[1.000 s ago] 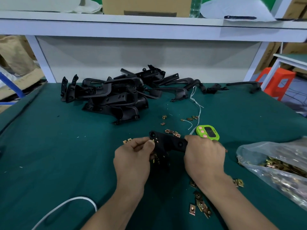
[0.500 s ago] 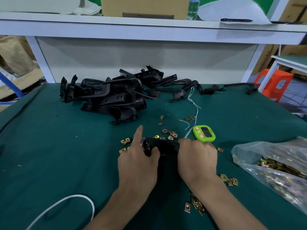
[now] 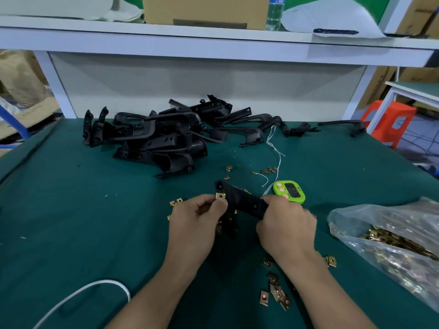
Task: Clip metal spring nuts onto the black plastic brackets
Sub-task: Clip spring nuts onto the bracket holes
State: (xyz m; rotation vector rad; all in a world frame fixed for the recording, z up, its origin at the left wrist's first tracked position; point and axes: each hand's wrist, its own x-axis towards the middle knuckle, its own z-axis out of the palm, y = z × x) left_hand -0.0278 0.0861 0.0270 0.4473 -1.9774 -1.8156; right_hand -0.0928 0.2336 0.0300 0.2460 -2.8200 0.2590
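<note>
L hand [image 3: 197, 224] pinches small brass-coloured metal spring nut [image 3: 220, 195] at edge of black plastic bracket [image 3: 244, 201]; R hand [image 3: 286, 226] grips bracket's other end; mid-clipping; next: push nut fully home.

Black plastic bracket [image 3: 242, 200] tilted above the bench [image 3: 71, 222], brass-coloured spring nut [image 3: 220, 195] at its left end, pile of black brackets [image 3: 161, 138] behind, loose spring nuts [image 3: 275, 293] scattered nearby

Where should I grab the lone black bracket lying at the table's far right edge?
Likely midway along its long straight arm, pinched from above: the lone bracket lies flat on the table, clear of the pile, with bare cloth on both sides. Its bent right end looks bulkier.
</note>
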